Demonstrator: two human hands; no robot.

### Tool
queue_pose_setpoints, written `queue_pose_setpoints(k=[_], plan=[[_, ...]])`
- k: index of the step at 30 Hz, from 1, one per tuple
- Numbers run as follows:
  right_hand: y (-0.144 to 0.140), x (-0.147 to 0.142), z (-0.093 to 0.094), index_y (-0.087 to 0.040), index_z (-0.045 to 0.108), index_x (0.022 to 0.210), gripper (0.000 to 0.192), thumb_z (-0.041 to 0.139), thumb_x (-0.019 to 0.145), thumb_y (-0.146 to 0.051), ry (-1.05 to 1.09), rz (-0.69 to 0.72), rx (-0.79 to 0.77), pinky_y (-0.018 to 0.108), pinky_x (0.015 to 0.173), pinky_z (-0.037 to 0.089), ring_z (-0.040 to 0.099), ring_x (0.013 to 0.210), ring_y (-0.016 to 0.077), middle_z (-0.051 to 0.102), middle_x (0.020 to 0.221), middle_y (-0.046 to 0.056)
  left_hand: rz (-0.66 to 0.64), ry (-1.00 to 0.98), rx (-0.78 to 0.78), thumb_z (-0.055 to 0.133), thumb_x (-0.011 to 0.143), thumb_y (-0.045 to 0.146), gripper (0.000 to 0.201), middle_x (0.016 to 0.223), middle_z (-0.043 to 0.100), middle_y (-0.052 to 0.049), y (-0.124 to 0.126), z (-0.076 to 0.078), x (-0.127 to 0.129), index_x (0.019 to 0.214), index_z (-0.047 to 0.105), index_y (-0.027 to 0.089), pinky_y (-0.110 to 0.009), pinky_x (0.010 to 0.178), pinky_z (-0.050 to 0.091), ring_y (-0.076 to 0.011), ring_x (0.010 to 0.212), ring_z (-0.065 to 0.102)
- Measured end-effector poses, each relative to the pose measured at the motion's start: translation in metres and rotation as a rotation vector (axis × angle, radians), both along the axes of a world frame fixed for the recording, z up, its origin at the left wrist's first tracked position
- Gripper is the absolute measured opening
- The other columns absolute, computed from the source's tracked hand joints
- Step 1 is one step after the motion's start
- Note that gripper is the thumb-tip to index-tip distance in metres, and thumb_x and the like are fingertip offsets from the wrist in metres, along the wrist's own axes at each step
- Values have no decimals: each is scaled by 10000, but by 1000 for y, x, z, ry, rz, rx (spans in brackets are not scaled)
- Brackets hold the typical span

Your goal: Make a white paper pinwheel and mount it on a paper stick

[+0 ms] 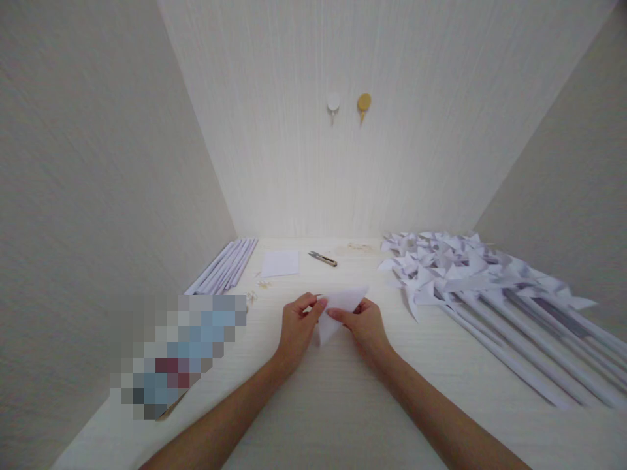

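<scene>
A folded white paper triangle [341,307] is pinched between both hands just above the middle of the surface [343,405]. Its long axis runs on a diagonal, from a lower tip near the person at about the gap between the two hands up to a far tip that points away and to the right, toward the pile of finished pinwheels. The left hand [297,326] has its thumb and forefinger closed on the near left edge of the paper; the right hand [366,326] pinches the lower right edge, fingers curled under (whether the sheet rests on the surface or is lifted off it, I cannot tell).

The surface is pale, wood-grained and light cream. Beyond the hands lies a flat square of white paper [280,263], and just to its right a small pair of thread snips [322,258], lying at a slant. A bundle of rolled white paper sticks [223,267] lies along the far left, pointing away. On the right, well apart from the hands, a heap of white paper pinwheels [441,264] spreads out with their long sticks fanning toward the near right edge. Small scraps [263,284] lie near the square sheet.

The surface sits in a corner of pale textured walls; on the far wall [392,163] are a white hook [334,104] and a gold one [364,103], side by side.
</scene>
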State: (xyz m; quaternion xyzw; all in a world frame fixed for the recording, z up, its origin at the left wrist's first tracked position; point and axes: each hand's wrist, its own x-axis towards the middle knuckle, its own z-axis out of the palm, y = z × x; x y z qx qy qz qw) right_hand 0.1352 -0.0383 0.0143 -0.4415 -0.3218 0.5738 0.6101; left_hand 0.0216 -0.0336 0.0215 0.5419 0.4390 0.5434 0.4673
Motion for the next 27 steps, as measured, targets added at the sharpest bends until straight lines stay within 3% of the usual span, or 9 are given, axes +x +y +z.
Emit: queue_pose_setpoints(k=[5, 12, 19, 24, 27], plan=[[-2, -1, -1, -148, 644, 718, 299, 754, 442, -174, 36, 82, 14, 291, 626, 491, 623, 591, 147, 695, 658, 11, 68, -22, 40, 578, 665, 308, 284, 471, 386, 52, 3, 0, -3, 451, 479, 150, -203, 484, 290, -76, 502, 340], [-1, -1, 1, -138, 585, 607, 297, 783, 401, -222, 17, 19, -52, 243, 566, 482, 577, 502, 95, 642, 516, -16, 187, -48, 29, 600, 644, 321, 265, 477, 407, 54, 7, -3, -9, 467, 502, 150, -208, 495, 290, -80, 512, 354], [-1, 1, 0, -138, 595, 580, 292, 791, 378, -218, 9, 18, -34, 220, 529, 455, 543, 463, 77, 617, 473, -29, 195, -26, 22, 594, 644, 331, 277, 469, 399, 53, 7, -4, -8, 463, 494, 147, -212, 491, 285, -80, 502, 348], [2, 4, -2, -159, 661, 643, 258, 770, 436, -266, 101, 98, 9, 232, 605, 456, 579, 580, 96, 659, 603, -14, 179, -8, -5, 593, 646, 345, 274, 485, 410, 47, 8, -7, -10, 482, 500, 146, -214, 499, 288, -84, 518, 361], [4, 4, -3, -160, 660, 567, 216, 773, 424, -275, 124, 95, 9, 242, 646, 447, 563, 576, 96, 639, 562, -21, 180, -1, -2, 594, 642, 348, 280, 486, 404, 48, 7, -8, -10, 476, 488, 149, -213, 499, 287, -84, 516, 357]])
